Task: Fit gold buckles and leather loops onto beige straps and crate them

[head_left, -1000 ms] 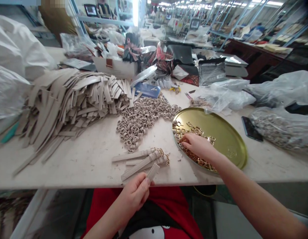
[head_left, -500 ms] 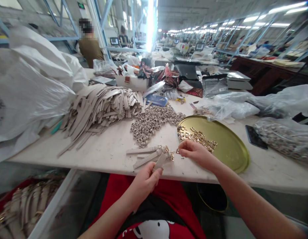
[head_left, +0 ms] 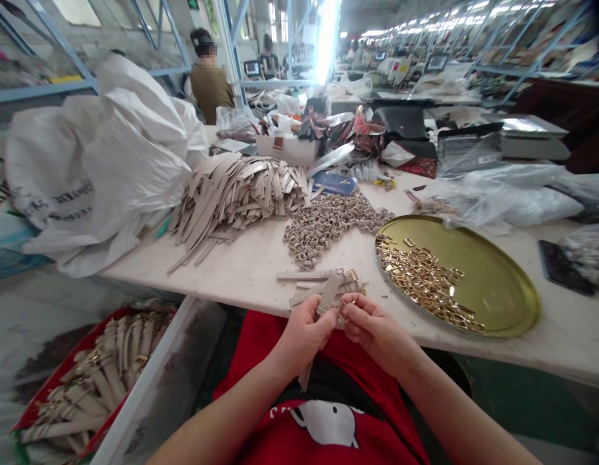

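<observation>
My left hand (head_left: 309, 328) is closed on a beige strap (head_left: 331, 290), whose one end sticks up past the fingers while the other hangs below. Against it, at the table's front edge, my right hand (head_left: 369, 323) pinches a small gold buckle (head_left: 346, 303), mostly covered by the fingertips. Just behind both hands lie several finished-looking straps (head_left: 304, 276) with gold buckles at their right ends. To the right, a round gold tray (head_left: 503, 284) carries a heap of gold buckles (head_left: 425, 278). Beyond the straps sits a pile of small beige loops (head_left: 323, 223).
A large heap of beige straps (head_left: 241, 190) lies at the back left beside a white sack (head_left: 110, 168). Below left, a red crate (head_left: 103, 436) holds buckled straps. A phone (head_left: 563, 265) rests right of the tray. Plastic bags (head_left: 517, 194) lie behind it.
My right hand has come left from beside the tray, carrying the buckle to the strap in my left hand. The view has turned left, showing more of the red crate.
</observation>
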